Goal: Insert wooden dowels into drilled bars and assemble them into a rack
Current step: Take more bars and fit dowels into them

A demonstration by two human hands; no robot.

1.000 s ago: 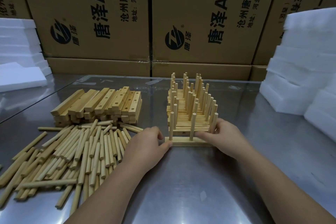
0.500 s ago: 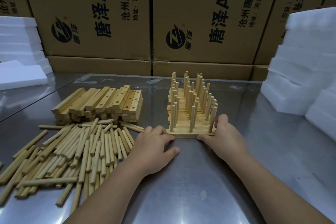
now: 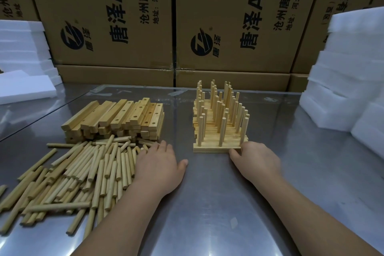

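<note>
Rack (image 3: 220, 127) sits centre-right on steel table (image 3: 207, 214), front bar (image 3: 216, 149) flush at its near edge. Right hand (image 3: 256, 160) is relaxed, touching that bar's right end and holding nothing. Left hand (image 3: 159, 165) lies flat with straight fingers on loose dowels (image 3: 83, 172), none pinched yet. Best to single out one dowel, since the pile overlaps. Drilled bars (image 3: 116, 116) are stacked just behind; foam blocks (image 3: 345, 81) sit well apart.

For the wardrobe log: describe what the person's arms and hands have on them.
The left hand and right hand are ungloved, no rings visible; the left forearm and right forearm are bare to the frame's edge, no sleeve, watch or bracelet in view.
</note>
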